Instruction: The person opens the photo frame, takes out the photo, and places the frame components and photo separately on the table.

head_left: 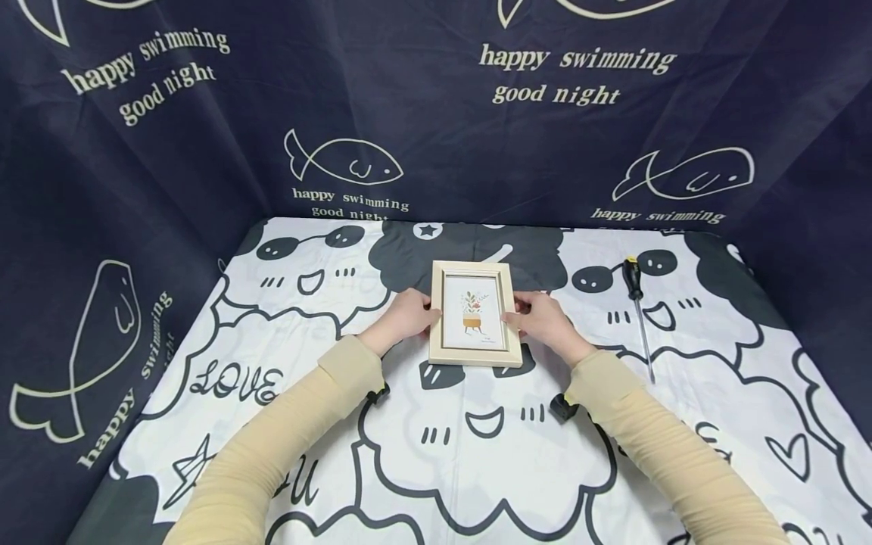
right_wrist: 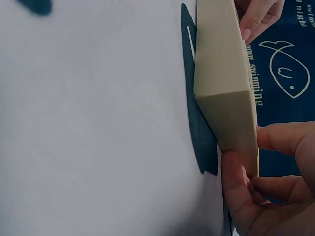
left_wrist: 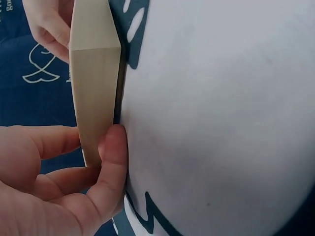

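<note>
A cream picture frame point(head_left: 477, 357) lies face up, close over the patterned cloth, with a print of a flower pot point(head_left: 472, 322) inside it. My left hand point(head_left: 407, 314) grips its left edge, and my right hand point(head_left: 543, 319) grips the right edge. In the left wrist view, the thick frame side point(left_wrist: 96, 88) sits between the left hand's point(left_wrist: 64, 191) thumb and fingers. The right wrist view has the right hand point(right_wrist: 280, 191) pinching the opposite side point(right_wrist: 234, 118) the same way. The frame's back is hidden.
To the right of the frame lies a screwdriver point(head_left: 633, 281) with a black and yellow handle, its shaft toward me. A white cloth point(head_left: 436, 446) with black cartoon drawings covers the table. Dark blue curtains point(head_left: 436, 91) hang behind and at both sides.
</note>
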`<state>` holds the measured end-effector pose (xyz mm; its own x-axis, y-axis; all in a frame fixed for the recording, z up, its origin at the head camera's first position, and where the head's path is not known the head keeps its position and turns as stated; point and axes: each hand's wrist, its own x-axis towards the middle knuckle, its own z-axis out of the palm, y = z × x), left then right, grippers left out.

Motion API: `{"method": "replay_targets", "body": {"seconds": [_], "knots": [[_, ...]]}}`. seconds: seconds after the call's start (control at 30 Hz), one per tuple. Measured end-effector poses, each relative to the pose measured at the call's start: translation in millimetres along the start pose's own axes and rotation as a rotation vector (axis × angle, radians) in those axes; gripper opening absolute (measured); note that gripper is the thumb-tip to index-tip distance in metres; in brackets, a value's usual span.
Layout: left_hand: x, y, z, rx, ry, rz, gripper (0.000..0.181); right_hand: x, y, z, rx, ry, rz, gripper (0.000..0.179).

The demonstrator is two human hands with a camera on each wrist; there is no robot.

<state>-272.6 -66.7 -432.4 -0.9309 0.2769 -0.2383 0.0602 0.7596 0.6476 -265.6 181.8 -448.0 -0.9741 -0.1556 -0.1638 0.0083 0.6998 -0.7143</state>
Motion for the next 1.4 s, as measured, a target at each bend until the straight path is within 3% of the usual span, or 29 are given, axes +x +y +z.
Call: {"method": "replay_targets", "body": {"seconds": [0.33,0.6,0.8,1.07,1.4], "knots": [[-5.1,-0.5,3.7,0.109,0.049,0.062,0.029,-6.0,2,-1,-0.127,0.053,-0.079,0.053],[-16.7,-2.0,4.9,0.083,0.047,0.079,0.029,-23.1,5,-3,-0.027,0.016,-0.094,0.05],[-28.3,-0.7,5.0,0.052,0.027,0.08,0.027,-34.2,3,-3,-0.016,-0.023,-0.075,0.051],[-35.8,-1.4,8.6,0.064,0.016,0.08,0.026,-41.4,6,0,0.082,-0.084,-0.069,0.049],[-35.8,0.4,10.2,0.042,0.003,0.068,0.018,-44.9,10,6,0.008,-0.009,-0.135,0.045]]}}
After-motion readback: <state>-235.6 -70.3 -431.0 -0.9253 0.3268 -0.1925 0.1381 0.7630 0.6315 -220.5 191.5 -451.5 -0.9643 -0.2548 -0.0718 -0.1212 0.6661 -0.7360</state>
